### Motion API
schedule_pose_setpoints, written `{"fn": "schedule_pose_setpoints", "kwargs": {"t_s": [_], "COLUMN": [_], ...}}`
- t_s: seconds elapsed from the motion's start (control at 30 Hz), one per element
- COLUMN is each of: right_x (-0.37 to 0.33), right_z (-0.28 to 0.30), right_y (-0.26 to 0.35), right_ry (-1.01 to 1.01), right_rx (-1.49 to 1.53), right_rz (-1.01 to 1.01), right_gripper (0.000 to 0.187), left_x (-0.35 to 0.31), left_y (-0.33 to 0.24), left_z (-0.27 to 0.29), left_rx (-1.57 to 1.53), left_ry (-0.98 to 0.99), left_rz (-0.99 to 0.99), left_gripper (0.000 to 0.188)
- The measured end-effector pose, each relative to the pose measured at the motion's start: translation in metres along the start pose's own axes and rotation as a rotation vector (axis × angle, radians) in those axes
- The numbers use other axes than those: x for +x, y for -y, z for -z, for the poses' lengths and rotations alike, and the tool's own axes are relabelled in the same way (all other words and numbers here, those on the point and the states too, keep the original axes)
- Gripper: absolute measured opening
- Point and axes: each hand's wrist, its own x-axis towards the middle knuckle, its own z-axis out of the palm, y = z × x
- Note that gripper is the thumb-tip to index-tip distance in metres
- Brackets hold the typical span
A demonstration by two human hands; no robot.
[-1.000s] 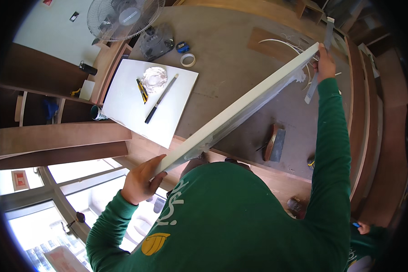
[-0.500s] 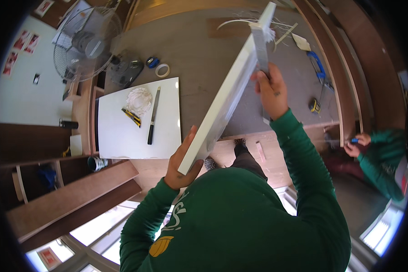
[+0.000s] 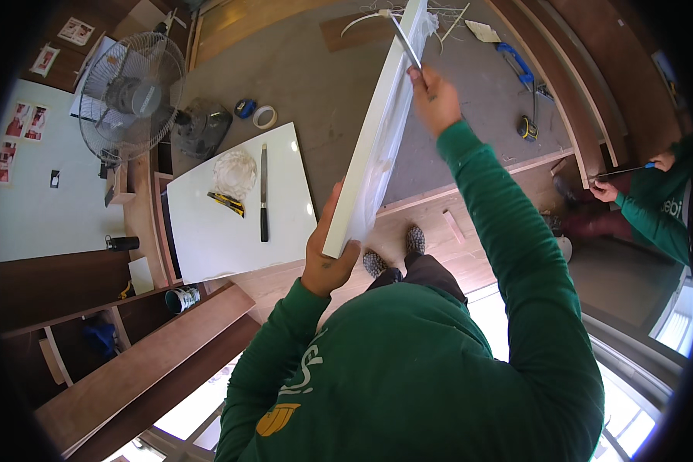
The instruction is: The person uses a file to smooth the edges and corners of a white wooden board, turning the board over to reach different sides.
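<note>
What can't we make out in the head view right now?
All in the head view:
- White panel: far end cut off by the picture's top edge.
- Flat metal tool: lower part hidden by the right hand.
- Left hand: palm hidden by the white panel.
- Co-worker: head lost in the dark rim.

A blue tape measure [image 3: 246, 108] and pale tape roll [image 3: 264, 126] lie side by side near a wire-caged fan [image 3: 146, 98].

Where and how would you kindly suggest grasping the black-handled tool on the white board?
Probably by its black handle, from the right: the handle points toward the near edge of the board, and the yellow-and-black cutter lies on the left.
</note>
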Motion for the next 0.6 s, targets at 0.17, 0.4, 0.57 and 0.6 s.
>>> {"fn": "schedule_pose_setpoints", "kwargs": {"t_s": [0.17, 0.4, 0.57, 0.6], "right_x": [-0.078, -0.17, -0.072, -0.049], "right_z": [0.001, 0.025, 0.008, 0.004], "right_y": [0.032, 0.085, 0.048, 0.032], "right_ry": [0.011, 0.408, 0.101, 0.015], "right_rx": [0.123, 0.262, 0.014, 0.054], "right_rz": [0.205, 0.369, -0.06, -0.057], "right_gripper": [0.02, 0.021, 0.021, 0.024], "left_x": [0.003, 0.001, 0.003, 0.005], "left_y": [-0.006, -0.005, -0.003, -0.006], "left_z": [-0.001, 0.009, 0.008, 0.006], "left_rx": [0.017, -0.076, -0.037, -0.016], "left_ry": [-0.005, 0.008, -0.047, -0.038], "left_rz": [0.008, 0.124, -0.001, -0.013], "left_gripper": [0.089, 0.088, 0.089, 0.089]}}
